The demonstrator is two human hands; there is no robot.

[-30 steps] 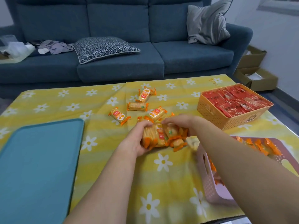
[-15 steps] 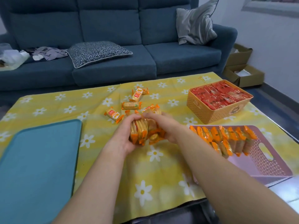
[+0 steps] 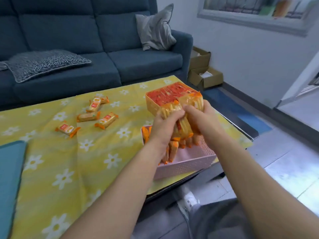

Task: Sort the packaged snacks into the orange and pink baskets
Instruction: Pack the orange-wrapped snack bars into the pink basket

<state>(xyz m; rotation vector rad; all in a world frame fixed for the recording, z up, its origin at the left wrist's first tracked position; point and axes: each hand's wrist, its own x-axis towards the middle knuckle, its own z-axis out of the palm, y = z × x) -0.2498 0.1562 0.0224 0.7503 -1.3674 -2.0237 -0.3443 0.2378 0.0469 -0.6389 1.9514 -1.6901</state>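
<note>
Both hands clamp one thick bundle of snack packets (image 3: 184, 126) from opposite sides. The left hand (image 3: 164, 125) curls its fingers over the near-left face and the right hand (image 3: 201, 118) wraps the right end. The packets are glossy, crinkled film, orange at the crimped ends and clear in the middle, where pale ridged crackers show through. They are pressed flat side to flat side into a block. The block hangs above the far half of the pink basket (image 3: 191, 163), partly hiding the orange basket (image 3: 152, 105) behind it.

Pink, rectangular and plastic, the near basket has walls pierced with small holes. It sits at the counter's right edge, close to the person. More orange packets stand on end inside it (image 3: 173, 148), right under the left wrist. The orange basket is of the same perforated plastic and is packed level with shiny red packets (image 3: 164, 96).

Four loose packets lie well to the left on the yellow cloth (image 3: 103, 152), a thin creased sheet printed with white daisies: one (image 3: 94, 104), another (image 3: 88, 116), a third (image 3: 106, 120) and the nearest (image 3: 67, 129). A smooth teal tray (image 3: 10, 169) with rounded corners rests at the left edge. Beyond the counter stands a blue fabric sofa (image 3: 107, 66) with a speckled cushion (image 3: 43, 63).
</note>
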